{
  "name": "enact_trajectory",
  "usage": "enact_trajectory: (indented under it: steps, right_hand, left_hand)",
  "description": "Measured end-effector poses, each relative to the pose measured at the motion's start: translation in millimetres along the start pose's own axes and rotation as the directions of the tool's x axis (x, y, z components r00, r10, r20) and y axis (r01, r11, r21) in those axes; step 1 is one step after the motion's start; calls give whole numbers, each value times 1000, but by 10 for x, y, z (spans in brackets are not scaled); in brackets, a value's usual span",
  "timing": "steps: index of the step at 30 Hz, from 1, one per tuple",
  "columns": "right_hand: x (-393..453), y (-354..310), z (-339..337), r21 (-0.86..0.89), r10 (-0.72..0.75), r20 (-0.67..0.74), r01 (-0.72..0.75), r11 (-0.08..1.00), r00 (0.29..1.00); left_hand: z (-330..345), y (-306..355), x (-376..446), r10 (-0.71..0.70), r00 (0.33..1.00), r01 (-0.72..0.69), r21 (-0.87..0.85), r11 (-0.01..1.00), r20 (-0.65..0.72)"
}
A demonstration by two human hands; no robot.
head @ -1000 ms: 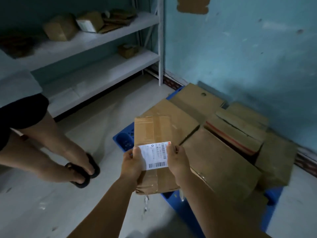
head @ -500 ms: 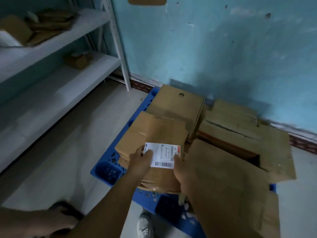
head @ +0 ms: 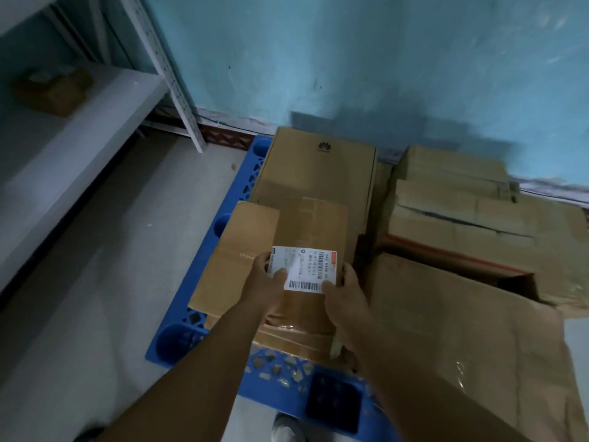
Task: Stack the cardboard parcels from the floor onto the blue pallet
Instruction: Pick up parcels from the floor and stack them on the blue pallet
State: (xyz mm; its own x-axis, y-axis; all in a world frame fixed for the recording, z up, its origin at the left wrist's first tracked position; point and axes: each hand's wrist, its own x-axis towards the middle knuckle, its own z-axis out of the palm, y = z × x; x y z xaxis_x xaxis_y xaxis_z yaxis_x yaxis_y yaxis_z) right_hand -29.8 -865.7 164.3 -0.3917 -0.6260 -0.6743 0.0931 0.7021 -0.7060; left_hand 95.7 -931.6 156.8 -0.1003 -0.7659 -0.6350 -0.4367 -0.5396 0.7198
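I hold a cardboard parcel (head: pixel 312 224) with a white barcode label low over the blue pallet (head: pixel 178 346), above other flat boxes. My left hand (head: pixel 264 282) grips its near left side, thumb on the label. My right hand (head: pixel 342 293) grips the near right side. A flat brown box (head: pixel 232 260) lies under it at the left. A larger box with a black logo (head: pixel 318 167) sits behind. Whether the parcel rests on the stack or hangs just above it is unclear.
Stacked cardboard boxes (head: pixel 452 199) fill the pallet's right side, with a big open carton (head: pixel 462 330) in front. A white metal shelf (head: pixel 79 122) holding a small box stands at the left. A turquoise wall (head: pixel 350 59) runs behind. My shoe (head: pixel 287 429) shows below.
I have stepped closer to the pallet and turned right; the parcel has gone forward and down over the left stack. The other person's legs have left the view.
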Motion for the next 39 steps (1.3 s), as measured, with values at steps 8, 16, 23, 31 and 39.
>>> enact_trajectory:
  steps: [8, 16, 23, 31, 39]
  right_hand:
    - [610, 5, 183, -8, -5, -11, 5, 1000, 1000]
    - [1059, -91, 137, 76, -35, -35, 38, 996, 999]
    - [1507, -310, -33, 87, -142, -73, 148, 985, 987]
    - [2072, -434, -212, -151, -354, -210, 327, 933, 911]
    - [2538, -246, -187, -187, -328, -303, 282, 941, 895]
  left_hand:
    - [16, 12, 581, -8, 993, 8, 2, 1000, 119]
    - [99, 126, 998, -6, 978, 8, -8, 1000, 211]
    - [300, 437, 1380, 149, 973, -135, -91, 987, 179]
    - [825, 738, 1918, 302, 951, -294, -111, 949, 68]
    - [1220, 491, 2298, 362, 932, -362, 47, 931, 5]
